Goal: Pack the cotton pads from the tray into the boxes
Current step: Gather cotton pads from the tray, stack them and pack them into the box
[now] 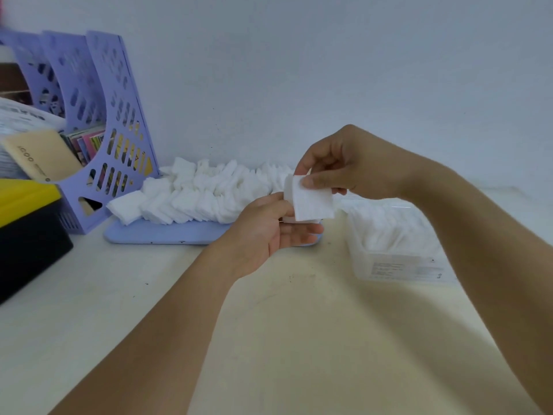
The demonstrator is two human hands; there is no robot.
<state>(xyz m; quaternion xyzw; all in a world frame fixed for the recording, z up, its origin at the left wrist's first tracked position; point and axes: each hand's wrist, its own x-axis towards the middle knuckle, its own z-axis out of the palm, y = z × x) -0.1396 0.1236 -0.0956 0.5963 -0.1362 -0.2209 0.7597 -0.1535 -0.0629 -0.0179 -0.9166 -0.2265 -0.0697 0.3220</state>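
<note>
A heap of white square cotton pads (pixel 206 190) lies on a lilac tray (pixel 155 235) against the wall. A small stack of cotton pads (pixel 311 202) is held up in front of the tray's right end. My left hand (pixel 266 235) grips the stack from below and the left. My right hand (pixel 347 166) pinches the front pad's top edge with thumb and fingers. A clear plastic box (pixel 395 244) holding cotton pads stands at the right, partly behind my right forearm.
A lilac perforated file rack (pixel 98 115) with papers and booklets stands at the left by the wall. A black box with a yellow lid (pixel 27 223) sits at the left edge. The cream tabletop (pixel 299 324) spreads out in front.
</note>
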